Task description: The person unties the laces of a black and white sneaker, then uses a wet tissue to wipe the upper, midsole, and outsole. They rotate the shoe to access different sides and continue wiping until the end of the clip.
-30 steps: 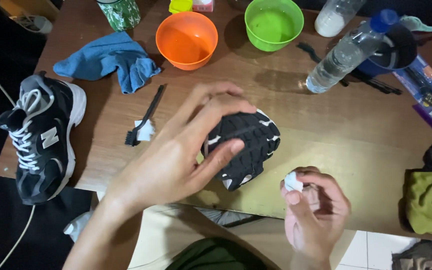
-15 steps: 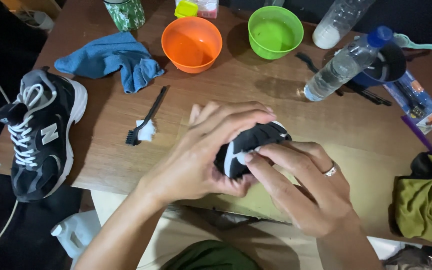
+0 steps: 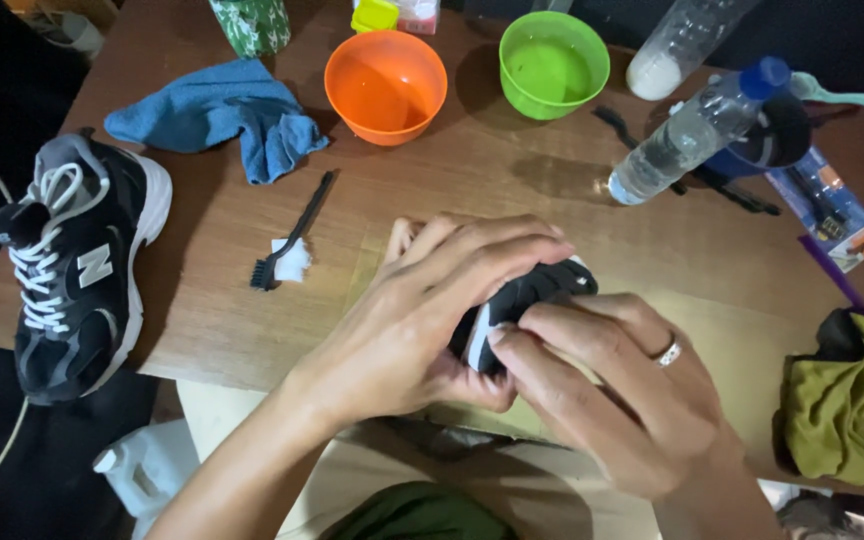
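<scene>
My left hand point(image 3: 422, 320) wraps over the black sneaker point(image 3: 527, 300) at the table's point(image 3: 512, 190) near edge, fingers closed around its upper. My right hand point(image 3: 622, 390) presses in from the right, fingertips on its sole; the long axis runs up-right.

A black sneaker with white sole edging point(image 3: 527, 300) shows between the hands. A second black and grey sneaker with white laces and a white sole point(image 3: 72, 270) lies on the brown wood-grain table point(image 3: 472, 190). The crumpled cloth point(image 3: 222, 115) is blue, one plastic bowl point(image 3: 385, 85) is orange, the other bowl point(image 3: 554, 65) bright green. The small brush point(image 3: 292, 232) is black, the clear bottle point(image 3: 697, 130) has a blue cap, the rag point(image 3: 837, 410) is olive green, and the can point(image 3: 252, 22) carries a green and white pattern.
</scene>
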